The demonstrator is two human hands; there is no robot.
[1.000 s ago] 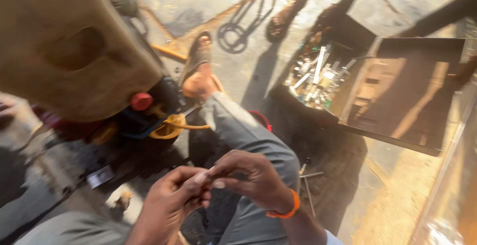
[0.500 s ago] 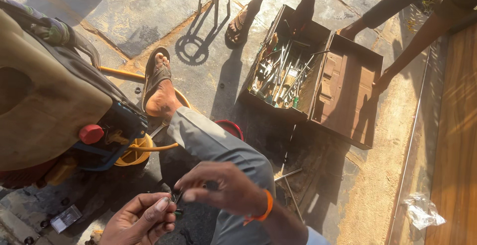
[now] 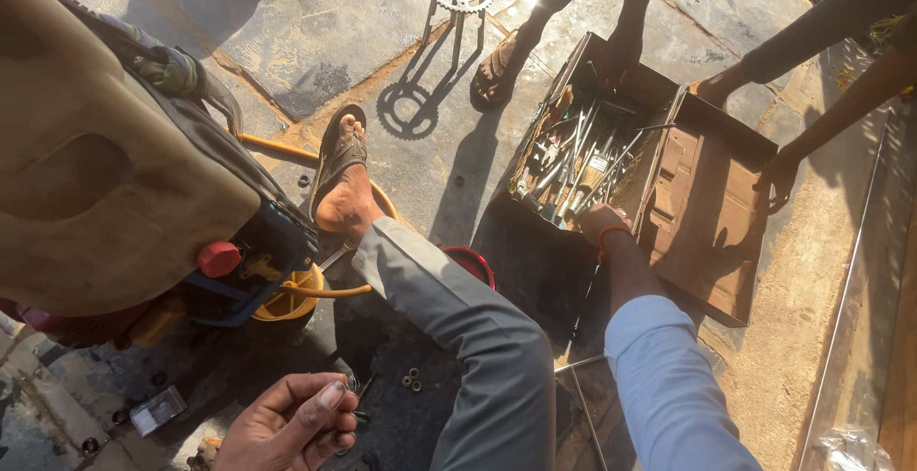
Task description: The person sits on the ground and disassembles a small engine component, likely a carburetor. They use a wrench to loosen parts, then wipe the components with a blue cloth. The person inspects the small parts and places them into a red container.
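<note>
Your right hand (image 3: 600, 223) reaches into the open metal toolbox (image 3: 611, 160), at its near edge among the wrenches (image 3: 573, 165); finger state can't be told. Your left hand (image 3: 291, 423), well left of the toolbox, has fingers curled narrow round a small dark part (image 3: 355, 417), w/ loose nuts (image 3: 413, 379) just beside.

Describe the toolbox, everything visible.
The toolbox is a rusty brown metal case lying open on the concrete, its lid folded flat to the right. The left tray is crammed with tools, mostly metal. The right hand reaches into the tray's near edge. Another person's hand rests on the lid's far rim.
</note>
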